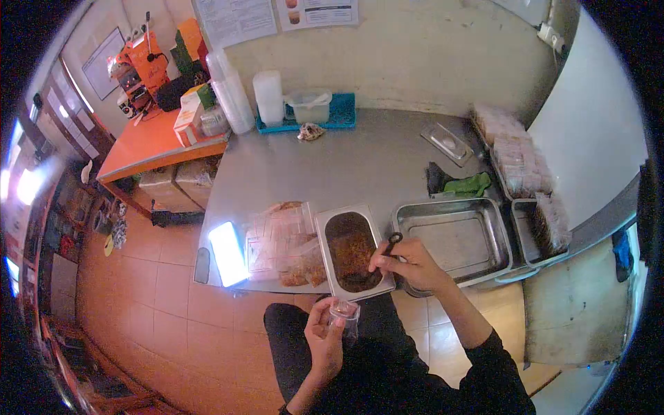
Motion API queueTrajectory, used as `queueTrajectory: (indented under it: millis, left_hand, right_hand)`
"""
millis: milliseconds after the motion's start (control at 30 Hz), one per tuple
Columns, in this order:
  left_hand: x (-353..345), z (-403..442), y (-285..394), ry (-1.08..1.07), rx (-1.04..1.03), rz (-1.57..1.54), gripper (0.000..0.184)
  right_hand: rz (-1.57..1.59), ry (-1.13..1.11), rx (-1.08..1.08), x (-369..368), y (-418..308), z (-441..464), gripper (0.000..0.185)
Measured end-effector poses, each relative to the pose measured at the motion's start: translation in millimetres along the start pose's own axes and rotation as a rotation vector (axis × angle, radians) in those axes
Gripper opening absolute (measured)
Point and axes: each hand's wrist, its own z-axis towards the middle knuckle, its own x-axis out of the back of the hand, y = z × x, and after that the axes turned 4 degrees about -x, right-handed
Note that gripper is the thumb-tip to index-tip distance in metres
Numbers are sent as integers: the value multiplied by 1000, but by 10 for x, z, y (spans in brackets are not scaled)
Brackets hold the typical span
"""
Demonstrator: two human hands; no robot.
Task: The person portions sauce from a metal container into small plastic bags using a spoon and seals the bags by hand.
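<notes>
My right hand is closed around a dark spoon, whose handle ends in a ring. Its lower end is hidden by my fingers and the pan. Below it, a deep steel pan holds brown, crumbly food. In front of the table edge, my left hand pinches a small clear plastic bag by its upper part. To the left of the pan lie flat pinkish-clear bags, with several small bags of brown food beside them.
A lit phone lies at the table's left corner. Right of the pan stand a wide steel tray and trays of packed bags. A green cloth, a steel lid and a blue tray with plastic tubs lie farther back.
</notes>
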Motion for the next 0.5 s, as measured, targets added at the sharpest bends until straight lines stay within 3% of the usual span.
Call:
queueTrajectory:
  millis: [67, 300, 367, 500]
  left_hand:
    - [-3, 13, 14, -23, -7, -4, 40]
    - [-7, 20, 26, -19, -9, 40, 40]
    - [-55, 11, 82, -6, 27, 12, 44]
    - [-7, 26, 19, -8, 42, 59, 44]
  right_hand:
    - [26, 96, 65, -9, 29, -7, 21]
    - [-38, 87, 5, -37, -74, -21, 23]
    - [-183, 170, 77, -26, -74, -33, 25]
    - [-239, 94, 147, -133, 81, 0, 24]
